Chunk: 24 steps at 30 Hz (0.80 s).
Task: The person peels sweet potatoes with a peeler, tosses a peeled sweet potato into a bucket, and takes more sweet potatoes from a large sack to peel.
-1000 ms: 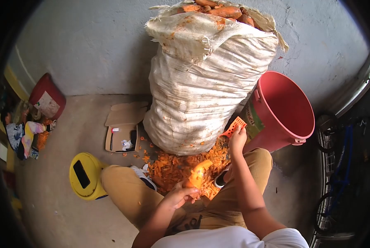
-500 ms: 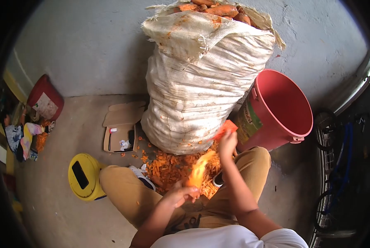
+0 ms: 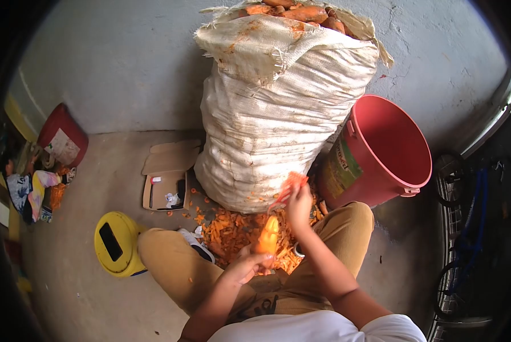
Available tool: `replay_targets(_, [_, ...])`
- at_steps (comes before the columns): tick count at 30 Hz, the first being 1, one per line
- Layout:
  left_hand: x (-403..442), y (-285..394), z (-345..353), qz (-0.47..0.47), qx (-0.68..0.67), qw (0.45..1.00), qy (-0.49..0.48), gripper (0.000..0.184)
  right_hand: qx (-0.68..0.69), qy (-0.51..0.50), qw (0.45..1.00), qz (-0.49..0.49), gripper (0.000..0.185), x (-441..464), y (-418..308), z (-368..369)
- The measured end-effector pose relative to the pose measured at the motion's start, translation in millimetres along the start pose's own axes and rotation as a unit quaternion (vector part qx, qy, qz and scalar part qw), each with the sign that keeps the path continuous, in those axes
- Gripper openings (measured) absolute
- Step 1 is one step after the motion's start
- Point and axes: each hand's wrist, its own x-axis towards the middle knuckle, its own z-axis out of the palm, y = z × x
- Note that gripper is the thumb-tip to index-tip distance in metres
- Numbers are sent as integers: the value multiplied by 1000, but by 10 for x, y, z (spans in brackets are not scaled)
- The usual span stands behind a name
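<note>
My left hand (image 3: pixel 247 268) is wrapped round the lower end of a thick, bright orange carrot (image 3: pixel 268 235), which points up and away from me. Just up and right of it, my right hand (image 3: pixel 299 206) grips an orange-red peeler (image 3: pixel 291 185), blurred by motion and held apart from the carrot. Beneath both hands, a heap of orange peelings (image 3: pixel 227 228) covers the floor between my legs. The tall white woven sack (image 3: pixel 267 125) stands right behind the heap, with unpeeled carrots (image 3: pixel 307 14) showing at its open top.
A large red bucket (image 3: pixel 389 142) leans at the sack's right. To the left lie an open cardboard box (image 3: pixel 167 171) with small items and a yellow lidded bucket (image 3: pixel 118 245) with a phone (image 3: pixel 110 241) on top. Another person (image 3: pixel 36 188) sits at far left by a red container (image 3: pixel 64 134).
My right hand has come left and slightly down with the peeler, nearer the carrot. The carrot, earlier tilted to the right and blurred, now stands straighter in my left hand.
</note>
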Motion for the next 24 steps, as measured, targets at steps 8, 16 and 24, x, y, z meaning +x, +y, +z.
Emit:
replay_targets(8, [-17,-77,-115,20,-58,998,18,31,143,-63,988,-22,20,-125,-273,-142])
replay_targets(16, [-146,-23,58,44,16,997,-67,33,-60,24,998,17,20,179,346,-6])
replay_targets(24, [-145,22,-74,55,-19,998,-27,37,398,-323,844,158,17,-17,-223,-681])
